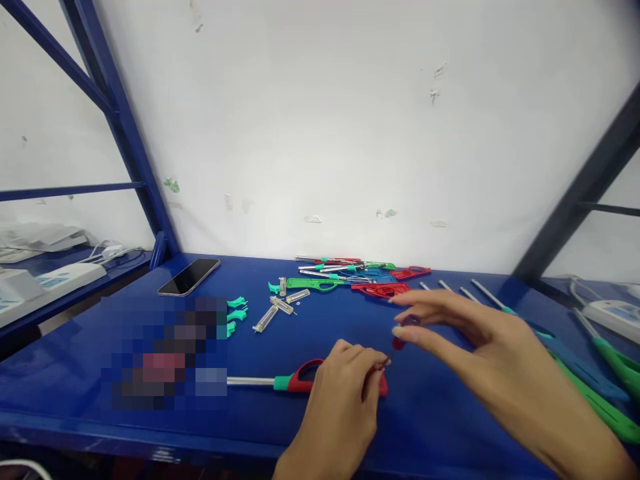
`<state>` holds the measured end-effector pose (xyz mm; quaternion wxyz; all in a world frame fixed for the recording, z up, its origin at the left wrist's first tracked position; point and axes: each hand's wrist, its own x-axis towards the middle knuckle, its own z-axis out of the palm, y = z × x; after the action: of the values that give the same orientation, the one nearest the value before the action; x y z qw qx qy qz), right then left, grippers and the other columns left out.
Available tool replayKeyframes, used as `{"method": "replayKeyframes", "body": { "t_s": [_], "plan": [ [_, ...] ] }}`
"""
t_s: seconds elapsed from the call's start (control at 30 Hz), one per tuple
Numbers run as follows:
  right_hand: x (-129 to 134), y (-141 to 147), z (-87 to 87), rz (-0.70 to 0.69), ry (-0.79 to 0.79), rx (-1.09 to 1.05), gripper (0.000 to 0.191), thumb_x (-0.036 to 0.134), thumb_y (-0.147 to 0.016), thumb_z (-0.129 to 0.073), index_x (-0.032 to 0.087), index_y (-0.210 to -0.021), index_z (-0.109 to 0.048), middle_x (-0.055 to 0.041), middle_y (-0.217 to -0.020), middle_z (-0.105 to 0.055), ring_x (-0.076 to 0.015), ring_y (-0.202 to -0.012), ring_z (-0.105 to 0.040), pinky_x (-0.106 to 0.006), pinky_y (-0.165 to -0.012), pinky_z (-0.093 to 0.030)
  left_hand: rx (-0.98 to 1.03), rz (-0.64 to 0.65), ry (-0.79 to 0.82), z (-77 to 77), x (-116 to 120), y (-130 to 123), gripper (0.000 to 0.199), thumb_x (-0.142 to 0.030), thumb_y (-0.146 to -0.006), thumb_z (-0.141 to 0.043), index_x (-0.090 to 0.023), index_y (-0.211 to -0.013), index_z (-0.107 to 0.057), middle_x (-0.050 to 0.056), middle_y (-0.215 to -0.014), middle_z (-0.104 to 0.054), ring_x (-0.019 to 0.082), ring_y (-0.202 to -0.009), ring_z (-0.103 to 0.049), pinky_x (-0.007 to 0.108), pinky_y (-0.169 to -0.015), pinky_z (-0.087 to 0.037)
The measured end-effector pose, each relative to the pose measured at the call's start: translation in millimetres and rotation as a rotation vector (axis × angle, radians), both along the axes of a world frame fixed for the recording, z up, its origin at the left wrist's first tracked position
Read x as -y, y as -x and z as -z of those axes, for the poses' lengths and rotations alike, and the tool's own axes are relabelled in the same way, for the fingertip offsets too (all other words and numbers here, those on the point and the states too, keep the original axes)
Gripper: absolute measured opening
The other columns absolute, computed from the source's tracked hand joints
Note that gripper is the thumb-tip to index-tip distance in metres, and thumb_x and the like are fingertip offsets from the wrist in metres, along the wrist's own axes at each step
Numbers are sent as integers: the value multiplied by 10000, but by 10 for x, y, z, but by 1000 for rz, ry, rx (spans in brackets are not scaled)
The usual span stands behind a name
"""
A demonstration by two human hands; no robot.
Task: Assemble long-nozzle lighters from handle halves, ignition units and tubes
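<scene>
A long-necked lighter (283,383) with a metal tube, a teal collar and a red handle lies across the front of the table, partly covered by my left hand (345,393). That hand is closed, thumb and forefinger pinched around a thin dark piece too small to name. Just right of it, slightly higher, my right hand (470,333) grips a small tool with a dark red, see-through handle (399,343) between thumb and fingers. It looks like a small screwdriver, pointing down towards my left fingertips; its tip is not clear.
Several clear fuel tanks (267,319) and teal trigger pieces (237,314) lie left of centre. Red, green and blue lighter parts (315,284) are piled by the wall; more lighters (595,400) lie at right. A phone (190,277) rests back left. A blurred patch hides the left.
</scene>
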<state>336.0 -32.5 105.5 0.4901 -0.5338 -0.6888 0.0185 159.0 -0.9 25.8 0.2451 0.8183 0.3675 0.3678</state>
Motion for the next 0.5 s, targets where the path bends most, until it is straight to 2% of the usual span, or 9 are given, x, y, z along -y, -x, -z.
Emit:
{"method": "replayKeyframes", "body": {
  "t_s": [0.1, 0.2, 0.27, 0.37, 0.43, 0.5],
  "plan": [
    [-28, 64, -67, 78, -33, 35, 241, 515, -852, -834, 290, -938, -813, -17, -849, -830, -237, -683, -785, -281, -527, -596, 24, 13, 5, 24, -9, -7, 241, -68, -998, -592, -231, -1080, -749, 23, -1017, -793, 239, -967, -672, 381, -876, -544],
    [-50, 141, -70, 75, -24, 65, 163, 432, -877, -829, 282, -821, -802, -11, -856, -827, -228, -697, -775, -302, -611, -612, 50, 20, 27, 46, -25, -9, 265, -60, -1014, -560, -225, -1081, -756, 28, -1022, -801, 231, -958, -690, 365, -860, -555],
    [-39, 156, -53, 46, 11, 78, 71, 371, -918, -794, 309, -906, -827, 6, -951, -844, -237, -819, -798, -324, -738, -632, 62, 23, 44, 48, -24, -4, 270, -63, -1023, -545, -224, -1052, -759, 27, -995, -798, 222, -932, -697, 351, -837, -558],
    [10, 139, -27, -15, 78, 57, 146, 320, -981, -723, 369, -1074, -824, 53, -1083, -843, -219, -990, -798, -318, -874, -617, 67, 19, 59, 34, 0, -1, 245, -79, -1022, -558, -229, -1041, -750, 21, -978, -791, 219, -918, -699, 350, -835, -554],
    [31, 142, -29, -48, 111, 22, 122, 323, -975, -735, 381, -1043, -818, 82, -1033, -843, -185, -936, -798, -271, -820, -613, 60, 15, 57, 24, 16, -4, 206, -100, -1013, -588, -234, -1017, -744, 18, -977, -793, 225, -917, -700, 353, -833, -550],
    [21, 169, -60, -41, 128, 9, 39, 349, -926, -795, 365, -961, -803, 93, -878, -822, -164, -786, -781, -240, -674, -591, 56, 15, 46, 22, 15, -6, 197, -119, -1012, -601, -235, -935, -740, 21, -962, -796, 228, -903, -703, 350, -823, -549]
  ]
}}
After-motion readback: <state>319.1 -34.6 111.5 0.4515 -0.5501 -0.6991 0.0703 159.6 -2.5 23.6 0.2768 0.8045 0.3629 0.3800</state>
